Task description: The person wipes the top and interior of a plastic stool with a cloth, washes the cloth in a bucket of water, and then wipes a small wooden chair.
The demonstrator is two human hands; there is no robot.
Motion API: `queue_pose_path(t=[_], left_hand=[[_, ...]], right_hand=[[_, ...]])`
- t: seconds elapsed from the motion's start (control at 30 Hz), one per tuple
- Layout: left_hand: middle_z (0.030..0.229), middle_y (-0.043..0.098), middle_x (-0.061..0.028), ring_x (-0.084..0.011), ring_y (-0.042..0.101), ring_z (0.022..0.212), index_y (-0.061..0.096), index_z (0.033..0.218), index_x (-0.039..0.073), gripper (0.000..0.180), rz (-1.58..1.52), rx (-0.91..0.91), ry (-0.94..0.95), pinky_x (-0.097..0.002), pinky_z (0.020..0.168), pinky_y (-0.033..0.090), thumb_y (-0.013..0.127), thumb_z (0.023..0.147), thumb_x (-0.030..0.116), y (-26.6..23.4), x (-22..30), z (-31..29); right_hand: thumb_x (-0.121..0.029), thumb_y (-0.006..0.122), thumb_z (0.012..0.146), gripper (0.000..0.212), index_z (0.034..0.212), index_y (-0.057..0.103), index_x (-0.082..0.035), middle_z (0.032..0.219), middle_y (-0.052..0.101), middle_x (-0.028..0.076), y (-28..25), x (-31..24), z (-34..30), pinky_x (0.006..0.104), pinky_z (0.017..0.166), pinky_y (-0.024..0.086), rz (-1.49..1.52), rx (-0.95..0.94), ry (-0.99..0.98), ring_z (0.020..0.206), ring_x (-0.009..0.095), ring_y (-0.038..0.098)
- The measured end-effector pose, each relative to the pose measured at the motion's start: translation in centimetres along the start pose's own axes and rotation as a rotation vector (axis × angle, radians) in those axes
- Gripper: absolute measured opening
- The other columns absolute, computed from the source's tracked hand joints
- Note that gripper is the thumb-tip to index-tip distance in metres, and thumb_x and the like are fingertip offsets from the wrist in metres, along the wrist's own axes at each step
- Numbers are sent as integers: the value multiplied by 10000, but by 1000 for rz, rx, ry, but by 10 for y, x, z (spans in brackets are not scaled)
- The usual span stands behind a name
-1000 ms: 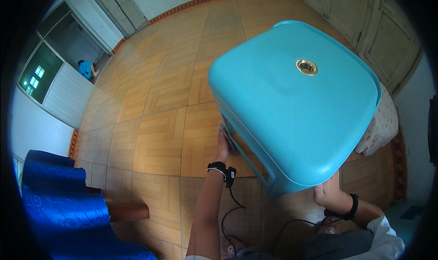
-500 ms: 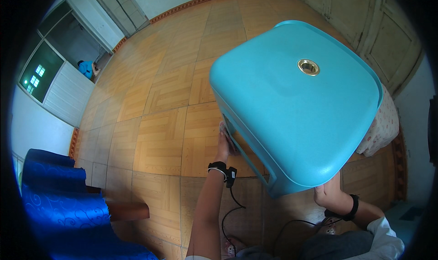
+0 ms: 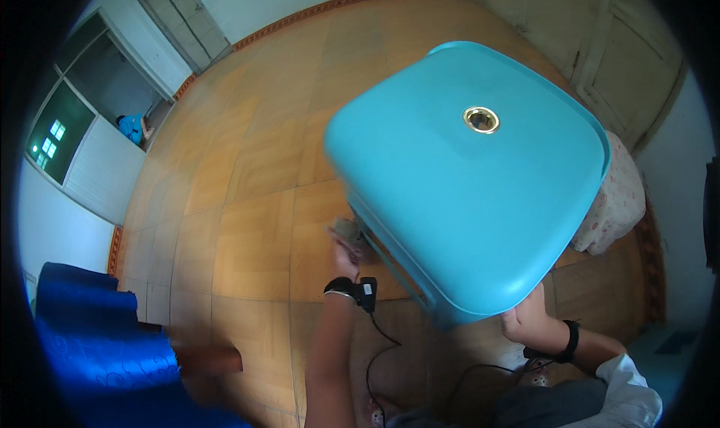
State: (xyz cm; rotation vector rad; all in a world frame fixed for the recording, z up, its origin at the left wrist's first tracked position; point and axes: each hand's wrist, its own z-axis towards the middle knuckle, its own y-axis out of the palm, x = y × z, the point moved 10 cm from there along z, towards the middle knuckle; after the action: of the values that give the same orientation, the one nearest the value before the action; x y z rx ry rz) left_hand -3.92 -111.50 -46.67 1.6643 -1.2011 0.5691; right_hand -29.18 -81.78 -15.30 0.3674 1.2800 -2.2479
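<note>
**Left hand (image 3: 345,260) grips a cloth (image 3: 346,230) beside the blue stool (image 3: 471,195)**

Your left hand is closed around the greyish cloth, just beside the stool's left side; blur hides how each finger lies. Your right hand (image 3: 527,319) is against the stool's near corner, its fingers hidden below the rim, so you cannot tell how firmly it grasps. Both your wrists wear black bands, and a cable (image 3: 384,345) hangs from the small box (image 3: 367,294) on the left one.

The stool is in front of you, right of centre, seat facing up toward you, with a gold ring (image 3: 481,120) set in it. Past its right edge sits a pale patterned bundle (image 3: 616,195). Shiny blue fabric (image 3: 97,338) drapes at your lower left, over the wood-patterned floor (image 3: 255,240). Far left, a person in blue (image 3: 130,129) is low in a doorway.
</note>
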Motion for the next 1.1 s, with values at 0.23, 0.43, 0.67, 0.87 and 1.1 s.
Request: queue_pose_path(t=[0.23, 0.43, 0.67, 0.87, 1.1], left_hand=[[1259, 495, -96, -215, 505, 1089, 385, 1318, 64, 697, -383, -559, 327, -354, 854, 473, 420, 873, 600, 147, 206, -81], [1315, 449, -123, -265, 461, 1184, 311, 1366, 34, 648, 1, -322, 847, -381, 1001, 378, 337, 941, 523, 216, 364, -209], [1338, 474, -101, -322, 377, 1270, 531, 1252, 147, 379, 1633, -643, 1326, -481, 1082, 180, 428, 933, 322, 358, 246, -251], [1407, 394, -98, -377, 314, 1300, 543, 1244, 159, 423, 1671, -458, 1339, -489, 1084, 164, 561, 855, 324, 363, 254, -258], [1421, 368, -127, -411, 260, 1324, 528, 1255, 117, 447, 1498, -593, 1156, -457, 1081, 206, 562, 852, 307, 360, 253, -238]], right_hand=[[-401, 370, 916, 496, 711, 629, -31, 646, 600, 153, 8, 22, -11, 423, 486, 444, -18, -59, 54, 524, 314, 571], [-431, 353, 920, 531, 718, 638, -31, 640, 599, 145, 12, 11, -8, 412, 473, 436, -8, -33, 28, 512, 305, 565], [-430, 411, 904, 563, 573, 575, -6, 489, 517, 142, 17, 14, -5, 382, 402, 386, -35, -129, 62, 400, 279, 500], [-438, 432, 899, 601, 480, 515, -15, 403, 440, 122, 15, 11, -6, 384, 368, 350, -8, -57, 18, 336, 268, 442], [-469, 412, 907, 626, 479, 511, -22, 409, 447, 118, 14, 13, -5, 384, 367, 353, -16, -78, 64, 342, 271, 451]])
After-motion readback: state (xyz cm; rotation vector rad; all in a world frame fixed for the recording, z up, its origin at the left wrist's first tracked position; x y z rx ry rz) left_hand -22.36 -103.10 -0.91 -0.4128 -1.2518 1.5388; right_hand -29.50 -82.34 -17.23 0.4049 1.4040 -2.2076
